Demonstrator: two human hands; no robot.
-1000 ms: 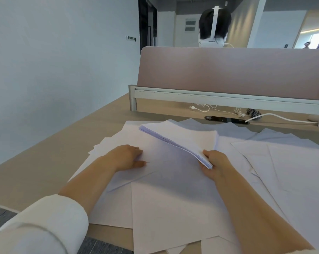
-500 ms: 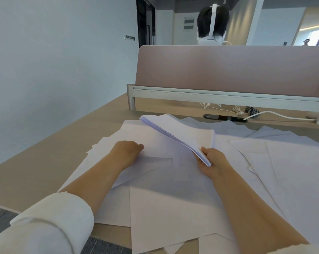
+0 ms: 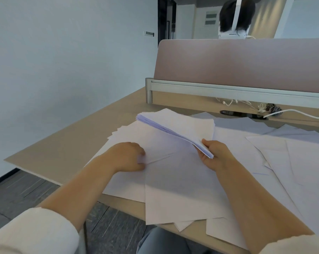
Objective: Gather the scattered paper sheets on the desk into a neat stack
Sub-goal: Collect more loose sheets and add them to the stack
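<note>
My right hand (image 3: 212,154) grips the near corner of a thick stack of white sheets (image 3: 180,125), held tilted above the desk. Loose white sheets (image 3: 182,189) lie scattered and overlapping across the wooden desk (image 3: 67,149), some hanging over its near edge. My left hand (image 3: 129,156) rests on the loose sheets at the left, its fingers curled and pinching the corner of one sheet (image 3: 155,149). More sheets (image 3: 292,158) spread out to the right.
A pink divider panel (image 3: 246,65) on a metal rail closes the desk's far side, with white cables (image 3: 287,112) under it. Another person's head (image 3: 235,17) shows behind the panel. The desk's left edge drops to a grey floor (image 3: 17,195).
The view has swung left and closer. My left hand has curled its fingers onto a sheet's corner. My right hand keeps hold of the stack, still raised.
</note>
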